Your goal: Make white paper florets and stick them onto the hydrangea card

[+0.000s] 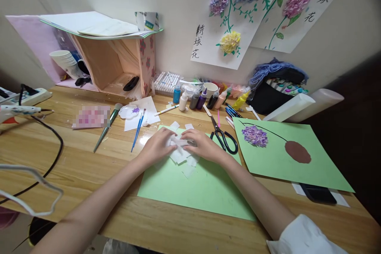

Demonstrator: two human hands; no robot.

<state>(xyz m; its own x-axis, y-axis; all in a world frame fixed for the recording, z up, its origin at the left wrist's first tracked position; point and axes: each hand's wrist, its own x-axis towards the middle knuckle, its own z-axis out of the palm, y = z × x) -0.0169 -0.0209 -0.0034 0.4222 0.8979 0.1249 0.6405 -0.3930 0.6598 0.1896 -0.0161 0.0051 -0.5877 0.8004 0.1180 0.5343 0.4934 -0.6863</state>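
A loose pile of small white tissue paper pieces (pixel 179 155) lies on a green sheet of paper (pixel 190 190) in front of me. My left hand (pixel 159 145) curls round the pile from the left, with paper between its thumb and fingers. From the right, my right hand (pixel 202 147) closes on the same pile, its fingertips hidden in part among the pieces. A few stray pieces lie just beyond and below the hands. Black-handled scissors (pixel 222 137) rest beside my right hand, partly over the green sheet.
On the right lies another green sheet (pixel 268 170) with a purple paper flower (pixel 255 136) and a brown oval. Several paint bottles (pixel 202 99) line the back. Brushes (pixel 138 131) and a glue gun (pixel 20 111) with its cable are on the left, near a pink box (pixel 119 63).
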